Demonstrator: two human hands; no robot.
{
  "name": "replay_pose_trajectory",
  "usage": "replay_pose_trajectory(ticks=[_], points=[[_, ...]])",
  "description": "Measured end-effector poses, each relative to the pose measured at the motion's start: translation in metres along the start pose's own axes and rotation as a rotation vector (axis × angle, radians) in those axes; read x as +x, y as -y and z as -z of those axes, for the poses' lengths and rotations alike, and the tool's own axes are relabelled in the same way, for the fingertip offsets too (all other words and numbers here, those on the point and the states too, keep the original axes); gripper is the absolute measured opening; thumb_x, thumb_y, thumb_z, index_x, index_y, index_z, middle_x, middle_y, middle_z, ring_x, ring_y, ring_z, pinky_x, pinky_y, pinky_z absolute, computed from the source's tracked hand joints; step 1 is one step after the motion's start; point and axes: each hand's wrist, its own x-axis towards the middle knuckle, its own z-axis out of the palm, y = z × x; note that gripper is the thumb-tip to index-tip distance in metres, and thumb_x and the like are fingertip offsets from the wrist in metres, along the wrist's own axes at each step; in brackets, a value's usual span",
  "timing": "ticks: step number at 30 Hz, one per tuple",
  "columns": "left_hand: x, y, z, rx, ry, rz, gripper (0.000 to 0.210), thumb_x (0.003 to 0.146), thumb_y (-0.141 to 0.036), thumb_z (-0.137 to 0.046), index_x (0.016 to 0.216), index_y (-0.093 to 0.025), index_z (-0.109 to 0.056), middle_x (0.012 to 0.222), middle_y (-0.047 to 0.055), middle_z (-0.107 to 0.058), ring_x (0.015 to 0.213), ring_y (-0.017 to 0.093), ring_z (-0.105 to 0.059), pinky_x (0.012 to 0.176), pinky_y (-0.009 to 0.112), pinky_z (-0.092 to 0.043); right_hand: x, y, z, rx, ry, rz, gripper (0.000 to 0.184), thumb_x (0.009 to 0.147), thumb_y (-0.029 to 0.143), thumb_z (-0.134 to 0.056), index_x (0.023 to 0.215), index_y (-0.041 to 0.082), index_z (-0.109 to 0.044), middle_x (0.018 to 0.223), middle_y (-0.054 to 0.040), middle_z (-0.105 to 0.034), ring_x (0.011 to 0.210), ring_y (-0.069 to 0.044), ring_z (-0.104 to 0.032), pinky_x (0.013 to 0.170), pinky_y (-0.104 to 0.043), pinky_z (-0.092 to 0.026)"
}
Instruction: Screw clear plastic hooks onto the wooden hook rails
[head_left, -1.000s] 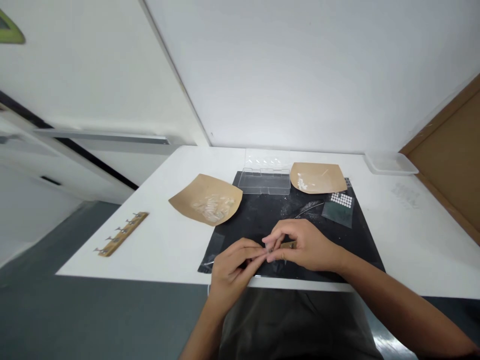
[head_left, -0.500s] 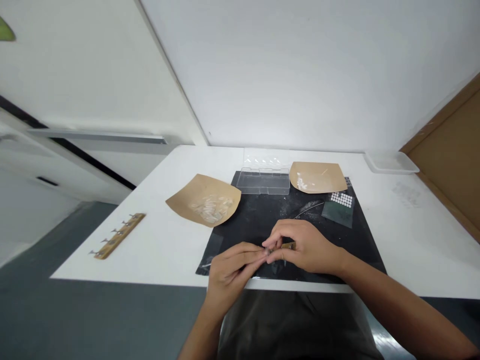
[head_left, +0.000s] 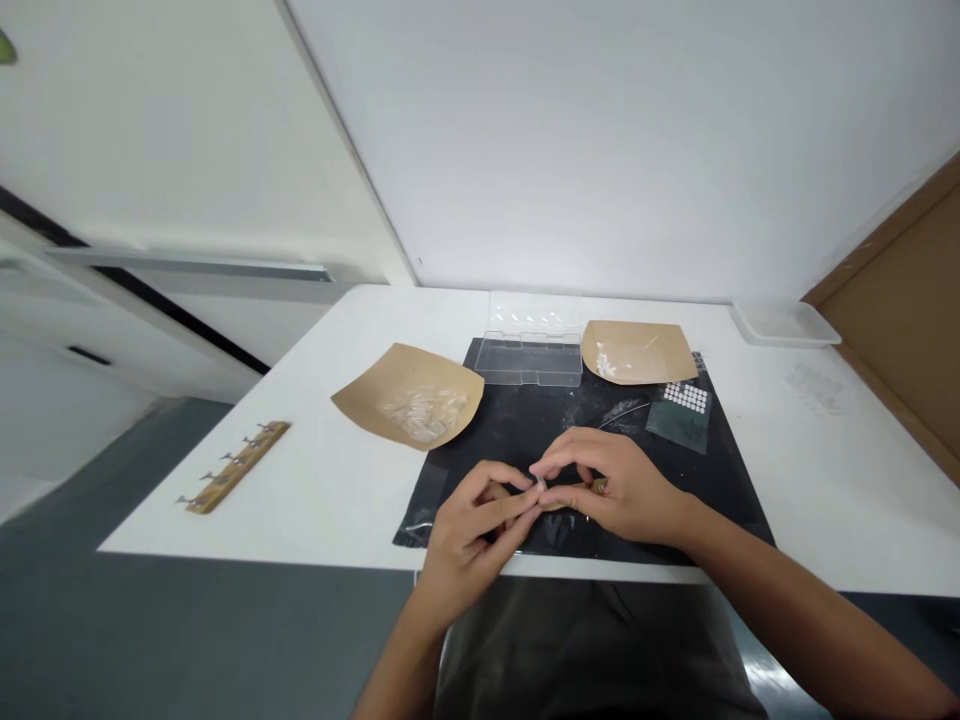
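Observation:
Close to the table's front edge, my left hand and my right hand meet at the fingertips. Between them shows a small pale, shiny piece, too small to name. The fingers of my left hand are pinched together at it. My right hand is curled over a short wooden hook rack, its thumb and forefinger reaching to the pale piece. A metal hook end shows by the right palm; my fingers cover most of the rack. Beneath both hands lies a black mat.
A similar wooden hook rack lies at left. One cardboard tray holds clear tube-like pieces, another cardboard tray small white bits. Behind the mat's middle is a clear plastic box; white dot stickers and a translucent tray are at right.
The left fingers have spread and bent more, with the forefinger lifted. More of the wooden rack shows under my right hand, and the pale piece between the fingertips is plainer. The view shifted slightly.

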Motion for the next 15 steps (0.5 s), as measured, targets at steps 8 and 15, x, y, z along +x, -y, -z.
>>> replay_pose_trajectory(ticks=[8, 15], points=[[-0.0028, 0.0017, 0.0024, -0.013, 0.051, 0.008, 0.039, 0.100, -0.005, -0.065, 0.127, -0.030, -0.078, 0.109, 0.007, -0.058, 0.073, 0.009, -0.056, 0.062, 0.025, -0.049, 0.0001, -0.0022, 0.0026, -0.051, 0.023, 0.125, 0.023, 0.101, 0.030, -0.075, 0.122, 0.023, -0.076, 0.107, -0.0067, -0.077, 0.096, -0.018, -0.072, 0.083, -0.031, -0.062], [0.0017, 0.0003, 0.0036, -0.017, 0.098, 0.023, 0.043, 0.104, -0.006, -0.059, 0.135, -0.032, -0.074, 0.105, 0.006, -0.057, 0.084, 0.013, -0.058, 0.069, 0.027, -0.051, 0.0001, 0.0013, 0.0039, -0.068, -0.022, 0.115, 0.020, 0.100, 0.031, -0.075, 0.119, 0.024, -0.078, 0.115, -0.0086, -0.078, 0.092, -0.018, -0.073, 0.084, -0.033, -0.065]])
